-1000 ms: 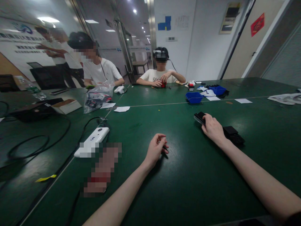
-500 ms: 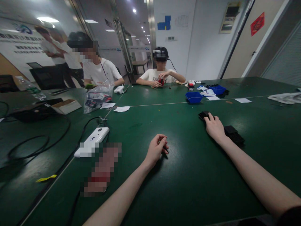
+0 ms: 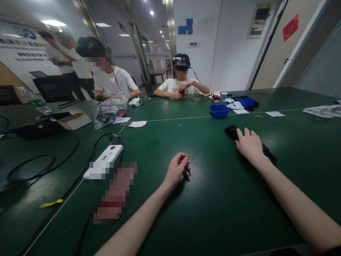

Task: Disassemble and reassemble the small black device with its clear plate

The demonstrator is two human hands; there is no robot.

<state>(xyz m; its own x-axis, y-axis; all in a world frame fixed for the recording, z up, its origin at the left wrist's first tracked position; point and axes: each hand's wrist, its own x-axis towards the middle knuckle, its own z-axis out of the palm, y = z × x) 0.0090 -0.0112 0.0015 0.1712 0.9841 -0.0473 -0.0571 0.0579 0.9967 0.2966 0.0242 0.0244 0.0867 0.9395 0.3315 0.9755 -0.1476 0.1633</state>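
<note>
My left hand (image 3: 178, 170) rests low over the green table (image 3: 207, 199), its fingers curled in toward the thumb. Something small and dark shows by the fingertips, too unclear to name. Farther right, my right hand (image 3: 249, 143) lies palm down over a dark black piece (image 3: 231, 132) with a folded or ridged look. Its fingers are stretched out and a little apart. More of the black material (image 3: 269, 153) sticks out on the near right side of the hand; whether it is one piece or two is hidden.
Blue trays (image 3: 219, 111) and papers (image 3: 275, 113) lie farther back. On the left are a white power bank-like device (image 3: 105, 161), a blurred-out flat object (image 3: 115, 192), black cables (image 3: 44, 174) and a clear plastic bag (image 3: 110, 110). Two people (image 3: 114, 80) sit across the table.
My right hand has shifted a little right and toward me across the black pieces, uncovering more of the far one. My left hand stays in place.
</note>
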